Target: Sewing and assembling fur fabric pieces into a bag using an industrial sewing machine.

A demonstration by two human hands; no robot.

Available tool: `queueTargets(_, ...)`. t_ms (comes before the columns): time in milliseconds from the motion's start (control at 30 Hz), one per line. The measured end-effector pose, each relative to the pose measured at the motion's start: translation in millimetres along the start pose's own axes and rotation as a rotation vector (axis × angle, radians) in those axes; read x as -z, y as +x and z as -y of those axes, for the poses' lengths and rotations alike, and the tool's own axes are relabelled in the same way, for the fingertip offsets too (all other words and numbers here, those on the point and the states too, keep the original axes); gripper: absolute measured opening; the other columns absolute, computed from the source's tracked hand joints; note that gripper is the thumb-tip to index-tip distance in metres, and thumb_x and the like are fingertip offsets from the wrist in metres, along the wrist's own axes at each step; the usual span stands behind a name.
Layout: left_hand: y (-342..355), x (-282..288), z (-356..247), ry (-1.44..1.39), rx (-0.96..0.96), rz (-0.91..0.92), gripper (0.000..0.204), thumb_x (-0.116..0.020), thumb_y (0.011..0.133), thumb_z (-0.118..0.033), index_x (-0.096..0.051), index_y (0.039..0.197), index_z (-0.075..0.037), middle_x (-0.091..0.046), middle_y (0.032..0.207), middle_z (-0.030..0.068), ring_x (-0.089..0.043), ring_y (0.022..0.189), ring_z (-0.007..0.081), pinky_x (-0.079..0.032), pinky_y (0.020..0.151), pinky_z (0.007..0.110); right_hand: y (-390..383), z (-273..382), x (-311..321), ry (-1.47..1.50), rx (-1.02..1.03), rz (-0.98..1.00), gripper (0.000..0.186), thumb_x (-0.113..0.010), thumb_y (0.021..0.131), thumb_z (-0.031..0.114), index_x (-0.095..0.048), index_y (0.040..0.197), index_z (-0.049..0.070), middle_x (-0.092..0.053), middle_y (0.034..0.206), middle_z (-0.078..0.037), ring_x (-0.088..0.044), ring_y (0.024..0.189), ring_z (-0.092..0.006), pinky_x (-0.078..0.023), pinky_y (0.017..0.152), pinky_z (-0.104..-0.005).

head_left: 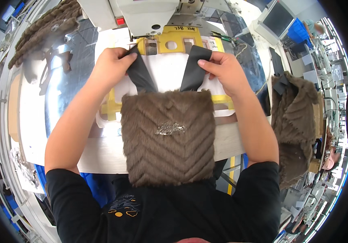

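My left hand (113, 67) pinches the upper end of a black strip (141, 75). Opposite it, my right hand (222, 71) grips a second black strip (192, 73), thumb on top. Both strips slant down to the top edge of a brown furry square piece (168, 158) with chevron ridges and a silvery decoration (170, 128); their lower ends meet it or pass under it, I cannot tell which. Beneath and beyond lies a white template (167, 69) with a yellow cut-out plate (161, 36), below a white sewing machine head (145, 14).
More brown fur pieces lie at the upper left (44, 28) and on the right (293, 121). A pointed metal tool (218, 36) rests by the plate. A monitor (274, 20) and blue bin (297, 32) stand at the upper right. Another person (330, 158) is at the far right.
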State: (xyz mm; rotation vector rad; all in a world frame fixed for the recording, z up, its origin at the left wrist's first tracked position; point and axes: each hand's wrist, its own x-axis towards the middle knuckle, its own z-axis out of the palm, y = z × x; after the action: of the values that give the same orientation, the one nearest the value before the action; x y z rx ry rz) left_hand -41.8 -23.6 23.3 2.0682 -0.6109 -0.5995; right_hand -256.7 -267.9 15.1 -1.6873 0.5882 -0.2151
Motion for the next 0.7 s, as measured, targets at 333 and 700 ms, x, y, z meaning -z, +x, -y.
queueTargets(333, 25.5, 16.7, 7.0, 0.362, -0.005, -0.163, 0.036, -0.074, 0.089, -0.029, -0.073, 0.084, 0.006, -0.071, 0.076, 0.0228, -0.072, 0.074, 0.0358, -0.056, 0.072, 0.044, 9.8, -2.4, 29.3, -0.347, -0.031, -0.215, 0.026, -0.079, 0.090, 0.015, -0.063, 0.071, 0.006, -0.061, 0.062, 0.001, -0.055, 0.055, -0.0077, -0.041, 0.051, -0.0260)
queueTargets(700, 81.4, 4.6, 16.6, 0.246, -0.270, -0.207, 0.031, -0.074, 0.089, -0.018, -0.070, 0.109, 0.006, -0.074, 0.095, 0.0183, -0.071, 0.076, 0.0315, -0.055, 0.076, 0.042, 60.7, 7.1, 37.1, -0.506, -0.039, -0.251, 0.025, -0.079, 0.088, 0.013, -0.065, 0.071, 0.002, -0.061, 0.061, -0.003, -0.054, 0.054, -0.0114, -0.040, 0.051, -0.0301)
